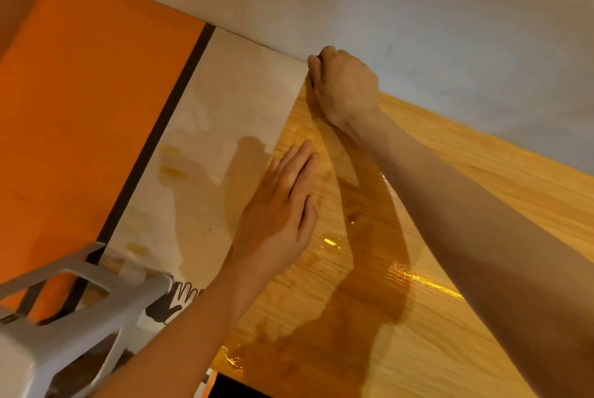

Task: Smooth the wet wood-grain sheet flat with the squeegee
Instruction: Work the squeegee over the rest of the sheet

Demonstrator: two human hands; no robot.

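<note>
Glossy wet yellow wood-grain sheet [401, 317] lies on pale wall panel [225, 101], top corner at ceiling [418, 11]. Left hand [283, 204] flat, fingers extended, pressing sheet edge. Right hand [344, 85] fisted at corner; contents hidden. Grey stool [64, 317] lower left.

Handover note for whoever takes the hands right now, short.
Left hand: open, palm flat on the wood-grain sheet near its left edge.
Right hand: fist closed at the sheet's top left corner, pressing it in where wall meets ceiling; whether it holds anything cannot be told.
Sheet: wet and glossy, on the wall, bare white panel to its left.
Squeegee: not in view.
Grey stool at lower left.
Done: sheet up, corner placed.
Left: squeegee it flat.
</note>
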